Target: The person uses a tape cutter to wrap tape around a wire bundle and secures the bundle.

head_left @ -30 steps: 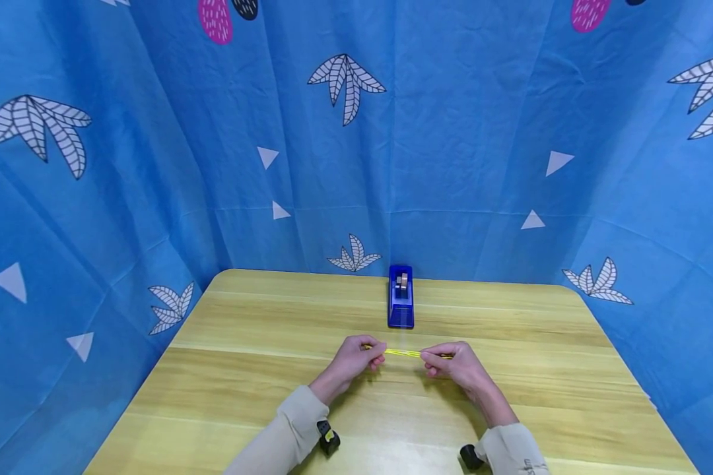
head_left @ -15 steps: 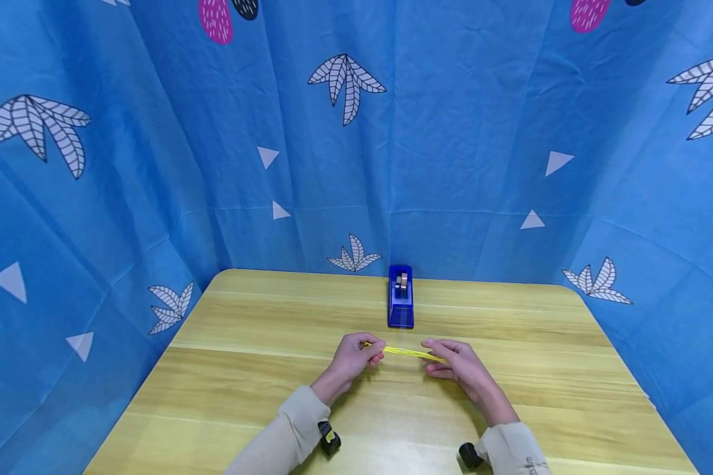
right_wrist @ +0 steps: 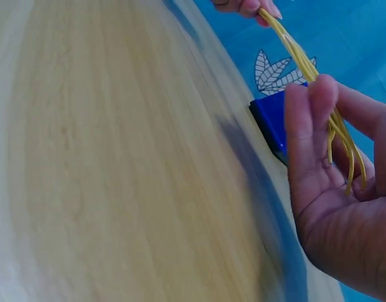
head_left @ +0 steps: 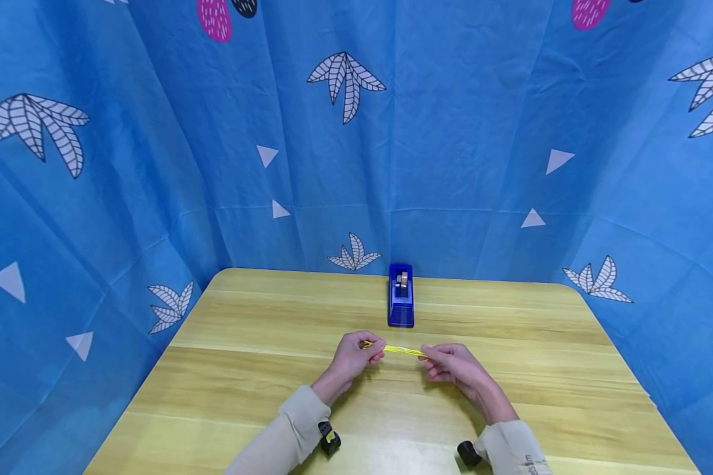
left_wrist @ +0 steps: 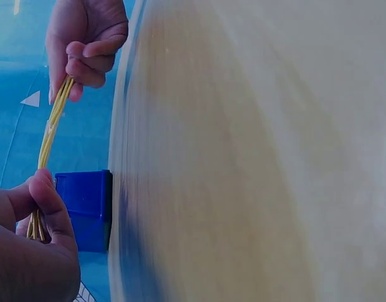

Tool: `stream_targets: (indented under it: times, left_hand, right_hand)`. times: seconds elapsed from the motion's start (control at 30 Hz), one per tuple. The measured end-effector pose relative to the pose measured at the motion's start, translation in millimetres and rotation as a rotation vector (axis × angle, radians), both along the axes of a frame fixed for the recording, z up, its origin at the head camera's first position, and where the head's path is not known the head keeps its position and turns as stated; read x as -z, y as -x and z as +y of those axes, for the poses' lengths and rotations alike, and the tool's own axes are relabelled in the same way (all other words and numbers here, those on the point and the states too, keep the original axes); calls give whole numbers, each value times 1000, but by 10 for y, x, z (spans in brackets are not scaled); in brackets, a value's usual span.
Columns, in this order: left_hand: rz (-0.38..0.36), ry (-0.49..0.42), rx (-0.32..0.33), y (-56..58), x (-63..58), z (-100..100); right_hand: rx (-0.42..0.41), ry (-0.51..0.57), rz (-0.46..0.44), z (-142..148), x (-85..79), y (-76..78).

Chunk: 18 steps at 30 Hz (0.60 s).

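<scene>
- Currently pinching a bundle of thin yellow strands (head_left: pixel 404 350) between two hands, just on the near side of the blue tape dispenser (head_left: pixel 401 311).
- Stretching crosswise in front of that dispenser, apart from it and raised above the wood-grain table (head_left: pixel 261 330).
- With the left hand (head_left: pixel 356 355), ahead of the dispenser and to its left: gripping one end between thumb and finger, short tips poking out past the grip.
- With the right hand (head_left: pixel 456 367), ahead of the dispenser and to its right: pinching the other end at the fingertips, several loose tips trailing toward the palm.
- Along the bare span between both grips: a small pale patch, too blurred to tell as tape or glare.
- Inside the dispenser, toward its rear: a roll of tape (head_left: pixel 403 280).
- Behind the dispenser: a blue curtain (head_left: pixel 451 145), printed with white leaves and pale triangles.
- On the dispenser's near side, well apart from it: beige sleeves (head_left: pixel 279 435) and black wrist cameras (head_left: pixel 330 441).
</scene>
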<state>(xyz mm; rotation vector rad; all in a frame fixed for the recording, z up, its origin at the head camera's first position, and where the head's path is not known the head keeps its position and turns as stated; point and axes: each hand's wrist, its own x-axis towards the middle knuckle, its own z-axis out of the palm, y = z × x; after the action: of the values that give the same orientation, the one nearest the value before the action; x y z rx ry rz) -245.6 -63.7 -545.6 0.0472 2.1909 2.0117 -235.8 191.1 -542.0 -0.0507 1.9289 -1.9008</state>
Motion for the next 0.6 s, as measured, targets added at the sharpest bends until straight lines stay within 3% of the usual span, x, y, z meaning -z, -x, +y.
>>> stream_targets:
  times: [0.23, 0.6]
  left_hand:
    - [-10, -12, 31, 5, -2, -5]
    - [-27, 16, 77, 76, 0, -39]
  right_hand:
    - [45, 29, 35, 5, 41, 21]
    - [76, -12, 120, 3, -6, 25]
